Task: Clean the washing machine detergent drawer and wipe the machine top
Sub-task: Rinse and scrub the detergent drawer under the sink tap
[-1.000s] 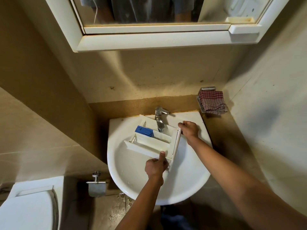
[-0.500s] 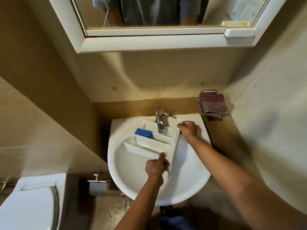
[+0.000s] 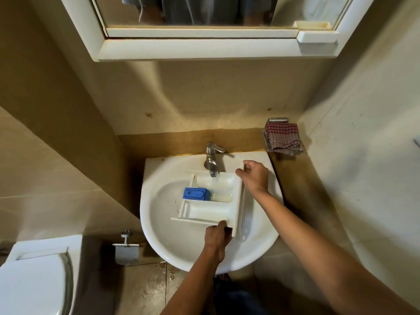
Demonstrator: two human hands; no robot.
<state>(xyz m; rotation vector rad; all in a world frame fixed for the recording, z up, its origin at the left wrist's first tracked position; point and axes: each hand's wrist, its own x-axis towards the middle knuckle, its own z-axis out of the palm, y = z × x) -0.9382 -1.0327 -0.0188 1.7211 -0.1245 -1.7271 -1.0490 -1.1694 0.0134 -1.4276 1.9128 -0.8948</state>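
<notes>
Two edge-grips, left hand (image 3: 217,237), right hand (image 3: 255,178), drawer (image 3: 211,211) seemingly above basin (image 3: 159,235)

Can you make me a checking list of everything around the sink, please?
Surface: white sink, wet basin.
Job's things: detergent drawer held over the basin under the tap; blue insert in its middle compartment.
Clutter: checked cloth on a wall rack.
Hands: left hand grips the drawer's near corner; right hand grips its far end.
Cables: thin pale cord reflected in the mirror cabinet.
Surroundings: toilet, paper holder.
</notes>
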